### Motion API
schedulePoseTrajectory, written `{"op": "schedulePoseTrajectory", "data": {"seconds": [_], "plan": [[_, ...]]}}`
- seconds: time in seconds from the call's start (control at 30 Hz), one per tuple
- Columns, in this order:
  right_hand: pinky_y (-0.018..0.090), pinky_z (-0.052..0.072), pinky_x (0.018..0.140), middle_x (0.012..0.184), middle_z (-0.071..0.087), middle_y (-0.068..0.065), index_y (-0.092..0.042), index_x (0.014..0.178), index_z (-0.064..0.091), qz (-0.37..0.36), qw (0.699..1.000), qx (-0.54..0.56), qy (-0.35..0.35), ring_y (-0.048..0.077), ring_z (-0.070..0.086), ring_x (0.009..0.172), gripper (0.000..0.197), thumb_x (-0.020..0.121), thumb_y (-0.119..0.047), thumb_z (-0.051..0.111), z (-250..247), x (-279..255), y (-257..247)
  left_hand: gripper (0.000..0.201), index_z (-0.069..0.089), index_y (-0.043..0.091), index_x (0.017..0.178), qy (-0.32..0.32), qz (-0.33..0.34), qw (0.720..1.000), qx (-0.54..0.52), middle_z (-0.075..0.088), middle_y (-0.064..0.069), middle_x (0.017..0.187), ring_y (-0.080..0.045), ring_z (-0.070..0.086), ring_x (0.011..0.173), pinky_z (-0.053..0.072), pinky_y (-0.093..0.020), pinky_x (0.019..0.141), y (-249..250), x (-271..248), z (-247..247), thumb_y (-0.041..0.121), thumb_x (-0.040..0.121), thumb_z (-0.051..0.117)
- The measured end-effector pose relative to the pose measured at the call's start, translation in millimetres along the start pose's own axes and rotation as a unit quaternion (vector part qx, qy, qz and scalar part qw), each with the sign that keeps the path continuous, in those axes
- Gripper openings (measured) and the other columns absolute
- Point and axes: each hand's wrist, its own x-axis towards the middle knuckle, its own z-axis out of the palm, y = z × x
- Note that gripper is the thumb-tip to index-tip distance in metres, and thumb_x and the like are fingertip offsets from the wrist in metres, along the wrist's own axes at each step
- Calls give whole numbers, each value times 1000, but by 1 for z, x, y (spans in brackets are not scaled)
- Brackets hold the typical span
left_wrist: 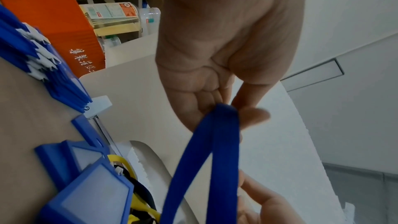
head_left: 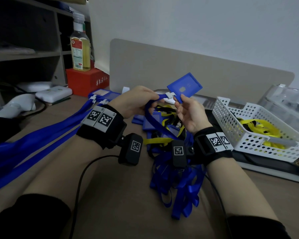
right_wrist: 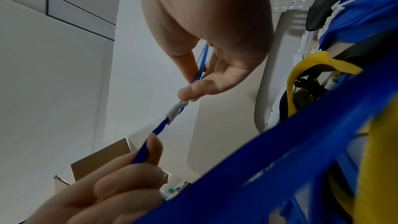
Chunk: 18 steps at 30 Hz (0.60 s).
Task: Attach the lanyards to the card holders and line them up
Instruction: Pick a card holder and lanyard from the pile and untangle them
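My right hand [head_left: 179, 105] pinches the lower edge of a blue card holder [head_left: 185, 87], held up above the table. My left hand [head_left: 141, 99] pinches a blue lanyard [head_left: 151, 116] just behind its white clip [head_left: 169, 96], which meets the holder's edge. In the right wrist view the white clip [right_wrist: 175, 111] sits between the right hand's fingertips [right_wrist: 189, 91] and the left hand's thumb [right_wrist: 150, 149]. In the left wrist view the blue strap [left_wrist: 206, 156] runs down from my left hand [left_wrist: 232, 108]. Finished holders with lanyards [head_left: 100, 99] lie in a row at the left.
A heap of loose blue lanyards [head_left: 178, 183] and several blue holders [head_left: 150, 121] lies on the brown table below my hands. A white perforated basket [head_left: 231, 131] with yellow lanyards stands at the right. A red box [head_left: 86, 81] with a bottle [head_left: 79, 47] on it is at back left.
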Motion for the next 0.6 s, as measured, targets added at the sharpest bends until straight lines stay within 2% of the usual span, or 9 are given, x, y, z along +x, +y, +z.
{"op": "schedulePoseTrajectory", "data": {"seconds": [0.13,0.2,0.33,0.5,0.6], "plan": [[14,45,43,81,70,0,-5,126,54,16,999,-37,1,3,65,54,32,96,-16,54,7,7,-1,26,67,7,95,9,-21,1000,1,44,4,56,-7,30,36,32,-16,41,6,-9,-14,14,100,43],[14,44,43,85,69,0,-6,126,54,26,998,-53,2,2,64,54,32,96,-16,53,12,11,-4,27,67,10,92,15,-26,999,10,43,5,55,-6,27,35,29,-16,40,10,-15,-21,16,100,42],[14,44,43,84,68,-1,-9,116,56,44,997,-70,0,2,64,53,22,95,-15,53,24,21,-11,25,59,15,81,38,-32,998,27,42,3,58,-6,26,35,26,-15,38,18,-28,-35,18,100,43],[15,44,41,82,70,1,-5,123,55,51,993,-108,13,5,67,55,32,92,-13,56,52,42,-4,28,61,15,81,72,-56,995,45,43,4,57,-8,23,43,19,-18,40,20,-49,-71,21,101,43],[13,41,38,81,68,4,-2,121,55,52,990,-133,8,5,65,48,31,92,-10,55,80,52,11,26,57,14,77,123,-84,987,54,45,4,53,-8,24,40,18,-18,37,16,-60,-98,22,99,47]]}}
